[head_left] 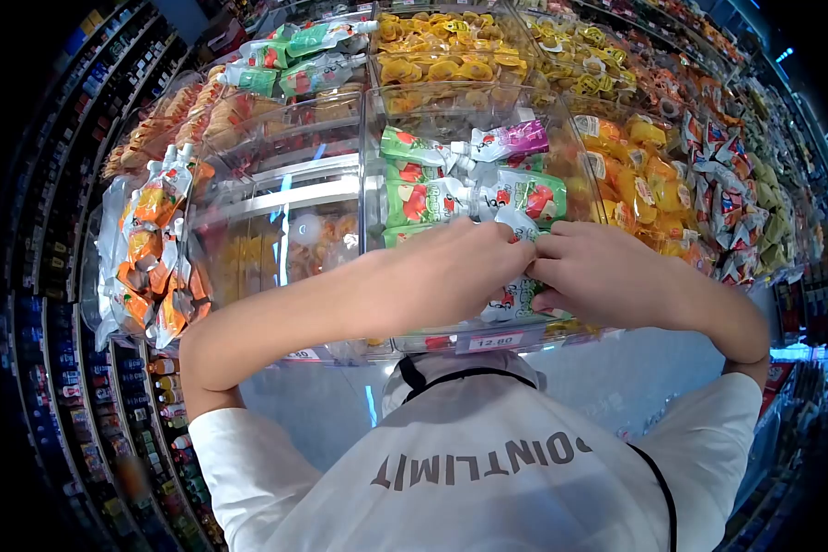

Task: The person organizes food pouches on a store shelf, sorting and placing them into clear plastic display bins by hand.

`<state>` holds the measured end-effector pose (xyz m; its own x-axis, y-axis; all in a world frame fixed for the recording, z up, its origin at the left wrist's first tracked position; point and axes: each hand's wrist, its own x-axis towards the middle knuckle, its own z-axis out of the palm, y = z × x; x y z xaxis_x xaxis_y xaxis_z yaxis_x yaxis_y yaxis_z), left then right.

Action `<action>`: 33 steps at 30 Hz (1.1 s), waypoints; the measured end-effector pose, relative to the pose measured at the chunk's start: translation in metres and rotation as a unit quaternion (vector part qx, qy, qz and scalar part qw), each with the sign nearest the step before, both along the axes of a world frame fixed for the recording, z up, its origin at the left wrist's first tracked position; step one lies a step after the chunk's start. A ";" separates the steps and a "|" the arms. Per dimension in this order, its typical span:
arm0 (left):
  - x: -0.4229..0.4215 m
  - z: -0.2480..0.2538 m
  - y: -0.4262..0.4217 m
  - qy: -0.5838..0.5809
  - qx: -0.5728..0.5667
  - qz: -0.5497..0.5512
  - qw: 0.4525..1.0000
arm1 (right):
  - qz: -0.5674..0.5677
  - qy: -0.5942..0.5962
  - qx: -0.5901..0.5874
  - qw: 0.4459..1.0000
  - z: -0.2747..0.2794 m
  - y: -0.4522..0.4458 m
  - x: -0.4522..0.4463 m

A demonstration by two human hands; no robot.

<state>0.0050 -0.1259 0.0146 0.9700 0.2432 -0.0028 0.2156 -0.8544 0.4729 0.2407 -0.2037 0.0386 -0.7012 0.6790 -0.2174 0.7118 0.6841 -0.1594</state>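
Observation:
My left hand [474, 271] and my right hand [593, 276] meet over a clear bin of spouted drink pouches. Fingers of both hands are closed in a pinch at the top of a pale spouted pouch [517, 221]; the part they grip is mostly hidden. Behind them lie green-and-white pouches with red apple pictures [423, 201] and a purple-and-white pouch [511, 140]. Another white-and-green pouch [515, 299] shows below my fingers.
Left stands a bin of orange-and-white spouted pouches [156, 216]. Beside my left forearm is a clear-lidded compartment [294, 198]. Yellow packs [630, 175] fill the bin at right. A price label [495, 342] sits on the front edge. Stocked shelves [92, 386] run along the left.

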 end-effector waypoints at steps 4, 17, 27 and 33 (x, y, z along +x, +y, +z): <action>0.008 -0.014 -0.002 0.079 -0.029 0.004 0.996 | 0.002 -0.049 0.019 0.999 -0.011 0.001 -0.009; 0.019 -0.018 -0.001 0.066 -0.017 0.051 0.996 | -0.071 0.002 0.000 0.997 -0.004 -0.008 -0.003; 0.003 0.002 0.040 -0.109 0.163 0.144 0.970 | -0.135 0.090 0.160 0.974 0.028 0.025 -0.034; -0.034 0.031 0.150 -0.223 0.311 0.286 0.879 | -0.141 0.140 0.245 0.949 0.032 0.111 -0.063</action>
